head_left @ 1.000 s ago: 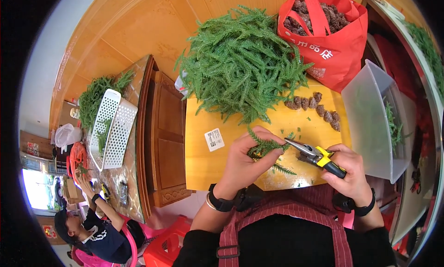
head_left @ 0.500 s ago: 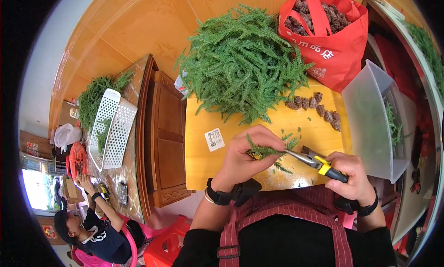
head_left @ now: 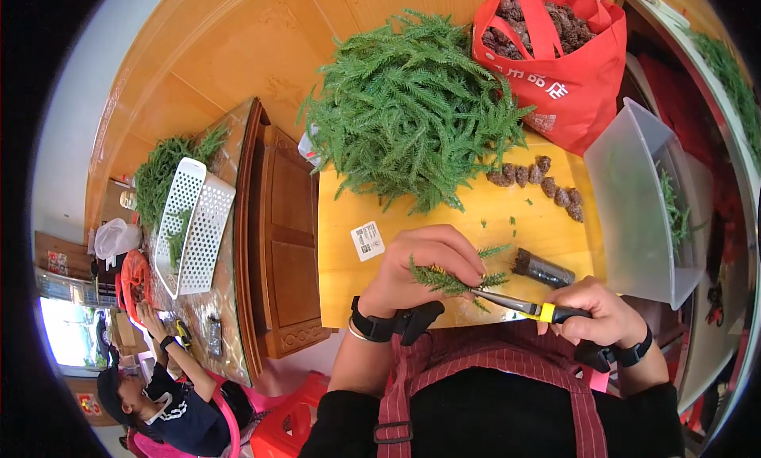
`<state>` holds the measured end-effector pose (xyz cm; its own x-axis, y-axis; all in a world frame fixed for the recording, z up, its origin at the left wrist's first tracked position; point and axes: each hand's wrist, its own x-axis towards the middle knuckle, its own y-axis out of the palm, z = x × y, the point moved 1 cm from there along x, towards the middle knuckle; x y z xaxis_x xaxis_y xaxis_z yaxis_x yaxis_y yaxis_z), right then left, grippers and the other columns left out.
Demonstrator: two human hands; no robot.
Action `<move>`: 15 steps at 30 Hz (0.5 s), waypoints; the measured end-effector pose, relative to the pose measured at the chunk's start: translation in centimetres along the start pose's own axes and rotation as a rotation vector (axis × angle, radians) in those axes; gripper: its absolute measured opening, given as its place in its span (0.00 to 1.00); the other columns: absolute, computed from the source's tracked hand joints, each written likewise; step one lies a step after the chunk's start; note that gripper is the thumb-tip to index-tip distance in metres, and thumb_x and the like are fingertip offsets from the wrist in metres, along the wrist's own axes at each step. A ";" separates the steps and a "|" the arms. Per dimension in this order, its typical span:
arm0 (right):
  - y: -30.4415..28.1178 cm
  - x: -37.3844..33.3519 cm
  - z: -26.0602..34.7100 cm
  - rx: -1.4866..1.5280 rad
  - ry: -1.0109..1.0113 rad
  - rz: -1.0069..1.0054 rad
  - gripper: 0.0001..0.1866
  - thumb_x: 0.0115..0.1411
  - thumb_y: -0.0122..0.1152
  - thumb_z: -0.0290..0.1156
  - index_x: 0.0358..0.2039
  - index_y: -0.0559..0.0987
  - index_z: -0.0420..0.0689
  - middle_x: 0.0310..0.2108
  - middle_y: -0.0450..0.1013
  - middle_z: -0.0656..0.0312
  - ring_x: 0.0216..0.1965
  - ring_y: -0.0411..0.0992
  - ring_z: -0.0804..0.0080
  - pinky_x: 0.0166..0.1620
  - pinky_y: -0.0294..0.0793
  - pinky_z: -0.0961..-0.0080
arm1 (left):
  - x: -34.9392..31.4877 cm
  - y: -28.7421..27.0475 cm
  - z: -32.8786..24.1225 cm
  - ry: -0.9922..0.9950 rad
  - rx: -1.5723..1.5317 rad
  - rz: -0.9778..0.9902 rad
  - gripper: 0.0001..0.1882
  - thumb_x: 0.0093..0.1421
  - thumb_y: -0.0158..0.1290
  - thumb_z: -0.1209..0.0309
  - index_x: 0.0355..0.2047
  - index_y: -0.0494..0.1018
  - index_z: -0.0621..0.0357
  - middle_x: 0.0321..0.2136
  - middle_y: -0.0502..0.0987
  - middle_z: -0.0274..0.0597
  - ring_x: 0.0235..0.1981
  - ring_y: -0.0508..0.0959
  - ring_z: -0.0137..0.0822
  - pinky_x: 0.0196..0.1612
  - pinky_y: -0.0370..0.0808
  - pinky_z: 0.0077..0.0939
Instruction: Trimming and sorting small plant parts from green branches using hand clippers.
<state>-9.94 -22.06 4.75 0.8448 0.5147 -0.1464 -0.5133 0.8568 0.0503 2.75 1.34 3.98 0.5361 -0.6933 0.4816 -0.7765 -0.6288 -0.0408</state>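
My left hand (head_left: 420,268) is closed over green artificial pine sprigs (head_left: 441,281), pinching them between thumb and fingers above the near part of the yellow table (head_left: 341,256). In my closed right hand (head_left: 604,314) are long-nose pliers (head_left: 515,304) with yellow and black handles. Their jaw tips meet the sprigs right at my left fingertips; what lies between the jaws is too small to make out. Just beyond the pliers, a dark bundle in clear wrap (head_left: 543,268) lies on the table.
A big heap of green sprigs (head_left: 412,117) covers the table's far side. Small pine cones (head_left: 545,187) lie right of it, below a red bag (head_left: 555,89) of cones. A translucent bin (head_left: 634,212) stands right. At far left, another person (head_left: 166,390) sits near a white perforated basket (head_left: 208,236).
The pliers have swung to a flatter angle, their tips shifting left and nearer to me. The sprigs have turned and dropped slightly with my left fingers. The wrapped bundle is now more exposed.
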 end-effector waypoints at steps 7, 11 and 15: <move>-0.1 -0.2 -0.1 0.236 0.142 0.133 0.17 0.59 0.50 0.40 0.30 0.76 0.37 0.15 0.67 0.66 0.17 0.65 0.84 0.21 0.61 0.86 | 0.1 0.4 -0.1 -0.025 0.016 -0.015 0.02 0.45 0.58 0.78 0.22 0.76 0.62 0.25 0.75 0.44 0.27 0.75 0.38 0.30 0.71 0.27; 0.0 0.1 -0.7 0.382 0.158 0.178 0.19 0.60 0.47 0.40 0.25 0.74 0.36 0.13 0.64 0.67 0.20 0.67 0.79 0.24 0.63 0.84 | 0.2 0.5 -0.1 -0.002 -0.018 0.016 0.02 0.46 0.58 0.78 0.21 0.76 0.62 0.26 0.75 0.45 0.27 0.75 0.38 0.30 0.71 0.27; 0.1 0.1 -1.2 0.701 0.181 0.236 0.21 0.60 0.45 0.41 0.16 0.68 0.41 0.10 0.60 0.67 0.26 0.69 0.69 0.31 0.66 0.76 | 0.1 0.7 -0.1 -0.051 -0.054 -0.011 0.02 0.46 0.58 0.78 0.21 0.76 0.61 0.25 0.75 0.44 0.27 0.75 0.39 0.30 0.72 0.27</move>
<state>-10.10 -21.96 3.57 0.6554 0.7254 -0.2104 -0.4103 0.5758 0.7072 2.22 0.89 4.10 0.5593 -0.7044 0.4369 -0.7866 -0.6174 0.0116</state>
